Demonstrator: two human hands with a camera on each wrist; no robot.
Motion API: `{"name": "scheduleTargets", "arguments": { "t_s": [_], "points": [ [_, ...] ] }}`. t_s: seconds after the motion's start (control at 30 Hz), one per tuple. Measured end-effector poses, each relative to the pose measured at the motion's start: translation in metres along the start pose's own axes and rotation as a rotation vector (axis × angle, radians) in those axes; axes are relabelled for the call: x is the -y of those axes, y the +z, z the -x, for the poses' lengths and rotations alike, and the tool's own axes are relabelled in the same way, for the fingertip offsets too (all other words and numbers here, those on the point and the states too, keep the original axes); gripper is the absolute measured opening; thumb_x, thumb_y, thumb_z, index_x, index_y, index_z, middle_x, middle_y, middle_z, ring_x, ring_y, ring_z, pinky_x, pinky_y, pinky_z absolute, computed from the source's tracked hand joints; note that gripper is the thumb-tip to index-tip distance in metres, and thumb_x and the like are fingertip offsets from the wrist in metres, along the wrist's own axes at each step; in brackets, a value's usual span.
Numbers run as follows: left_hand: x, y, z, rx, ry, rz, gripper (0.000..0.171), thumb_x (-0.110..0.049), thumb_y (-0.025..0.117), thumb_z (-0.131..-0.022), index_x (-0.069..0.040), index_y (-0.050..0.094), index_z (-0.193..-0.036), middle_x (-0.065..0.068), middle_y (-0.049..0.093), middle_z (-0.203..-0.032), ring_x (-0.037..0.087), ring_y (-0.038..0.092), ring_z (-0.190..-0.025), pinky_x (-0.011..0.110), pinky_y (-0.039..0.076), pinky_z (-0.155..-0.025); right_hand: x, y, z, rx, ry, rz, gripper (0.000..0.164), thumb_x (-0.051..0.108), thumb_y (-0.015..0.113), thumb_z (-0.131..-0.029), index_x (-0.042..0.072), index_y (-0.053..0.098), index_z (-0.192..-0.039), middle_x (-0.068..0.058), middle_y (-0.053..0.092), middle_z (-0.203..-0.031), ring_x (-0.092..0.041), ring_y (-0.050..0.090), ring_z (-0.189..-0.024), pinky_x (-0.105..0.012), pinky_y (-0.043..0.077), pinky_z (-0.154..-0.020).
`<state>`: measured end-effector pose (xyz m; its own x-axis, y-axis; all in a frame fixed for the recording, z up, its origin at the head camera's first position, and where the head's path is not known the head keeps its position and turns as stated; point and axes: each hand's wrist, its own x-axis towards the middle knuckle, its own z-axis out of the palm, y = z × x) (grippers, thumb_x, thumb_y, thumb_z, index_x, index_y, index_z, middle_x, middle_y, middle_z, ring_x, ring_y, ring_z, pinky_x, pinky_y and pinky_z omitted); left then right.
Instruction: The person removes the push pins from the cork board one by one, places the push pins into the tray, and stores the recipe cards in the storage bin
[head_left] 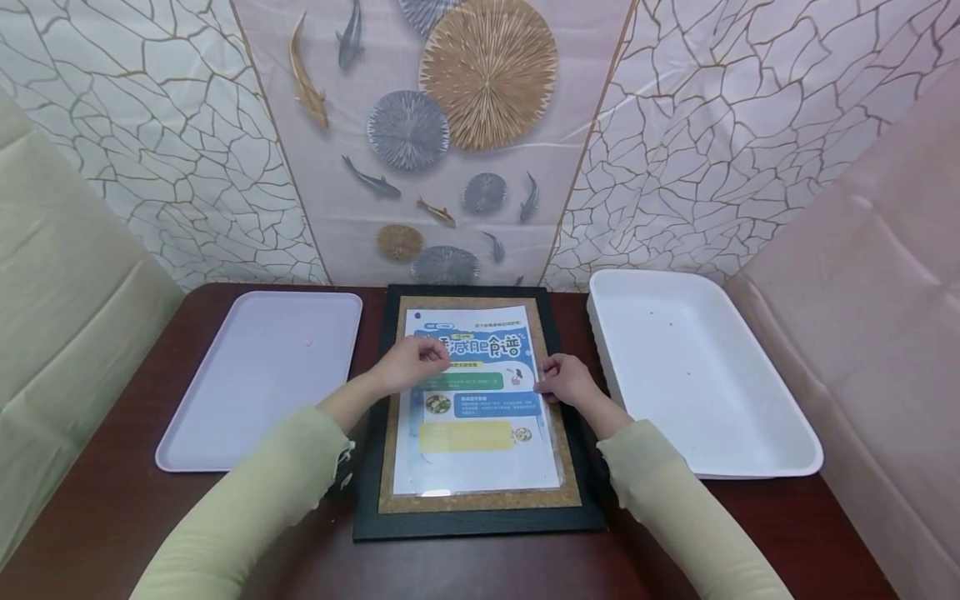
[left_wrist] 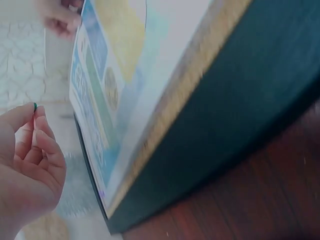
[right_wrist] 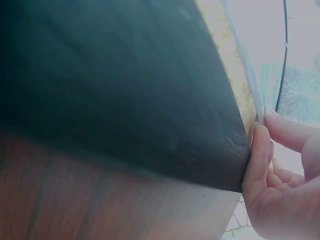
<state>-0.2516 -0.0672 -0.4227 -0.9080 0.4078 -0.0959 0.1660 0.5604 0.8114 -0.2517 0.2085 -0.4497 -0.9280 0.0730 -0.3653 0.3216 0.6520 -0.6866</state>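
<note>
A printed sheet in a clear sleeve (head_left: 480,467) lies on a black-framed cork board (head_left: 517,500). A dark blue push pin (head_left: 417,316) sits at the sheet's top left corner. Above the sheet's left half is my left hand (head_left: 412,364); in the left wrist view its thumb and forefinger pinch a small green push pin (left_wrist: 35,106), mostly hidden by the fingertips. My right hand (head_left: 570,381) is at the sheet's right edge. Its thumb and forefinger (right_wrist: 261,137) pinch that edge, with the knuckles close against the board's frame.
To the left lies a shallow pale lilac tray (head_left: 255,375) with a tiny pinkish thing (head_left: 308,342) on it. A deeper white tray (head_left: 705,400) holds several tiny dark specks (head_left: 671,324) on the right. Patterned cloth (head_left: 487,75) hangs behind the dark red table (head_left: 300,542).
</note>
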Motion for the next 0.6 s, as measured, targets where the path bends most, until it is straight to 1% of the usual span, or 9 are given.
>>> {"name": "scheduleTargets", "arguments": {
  "t_s": [0.17,0.37,0.5,0.53,0.6],
  "points": [
    [0.013,-0.019,0.001,-0.074,-0.036,-0.019,0.017,-0.018,0.058,-0.092,-0.006,0.065,-0.100,0.009,0.063,-0.096,0.019,0.056,-0.087,0.027,0.046,-0.074,0.000,0.000,0.000,0.000,0.001,0.000,0.033,0.006,0.069,-0.082,0.000,0.054,-0.112,-0.010,0.055,-0.086,-0.016,0.059,-0.069,-0.022,0.050,-0.059],
    [0.032,-0.040,0.006,-0.154,-0.042,-0.047,0.020,-0.017,0.057,-0.092,-0.001,0.063,-0.102,0.014,0.064,-0.096,0.022,0.058,-0.086,0.027,0.047,-0.073,0.000,0.000,-0.001,0.002,-0.010,0.006,0.033,0.005,0.068,-0.083,-0.001,0.054,-0.112,-0.011,0.055,-0.086,-0.016,0.059,-0.069,-0.023,0.050,-0.059],
    [0.044,-0.053,0.013,-0.192,-0.089,-0.067,0.022,-0.017,0.057,-0.092,0.000,0.063,-0.104,0.016,0.064,-0.097,0.023,0.058,-0.085,0.030,0.047,-0.073,-0.001,-0.001,-0.001,0.003,-0.011,0.003,0.033,0.005,0.068,-0.082,-0.001,0.054,-0.112,-0.011,0.055,-0.086,-0.016,0.059,-0.069,-0.023,0.051,-0.060],
    [0.047,-0.056,0.014,-0.201,-0.102,-0.074,0.022,-0.018,0.057,-0.092,0.000,0.063,-0.104,0.017,0.064,-0.096,0.023,0.058,-0.084,0.032,0.046,-0.074,-0.001,-0.001,-0.001,0.004,-0.012,0.003,0.033,0.005,0.068,-0.083,-0.001,0.054,-0.112,-0.011,0.055,-0.086,-0.016,0.060,-0.069,-0.023,0.051,-0.060],
    [0.053,-0.062,0.018,-0.217,-0.112,-0.083,0.023,-0.017,0.057,-0.092,0.002,0.063,-0.104,0.018,0.064,-0.096,0.022,0.058,-0.082,0.033,0.045,-0.073,-0.002,-0.001,-0.001,0.002,-0.007,0.002,0.033,0.006,0.068,-0.082,0.000,0.054,-0.112,-0.011,0.055,-0.086,-0.017,0.060,-0.069,-0.023,0.051,-0.060]
  ]
}}
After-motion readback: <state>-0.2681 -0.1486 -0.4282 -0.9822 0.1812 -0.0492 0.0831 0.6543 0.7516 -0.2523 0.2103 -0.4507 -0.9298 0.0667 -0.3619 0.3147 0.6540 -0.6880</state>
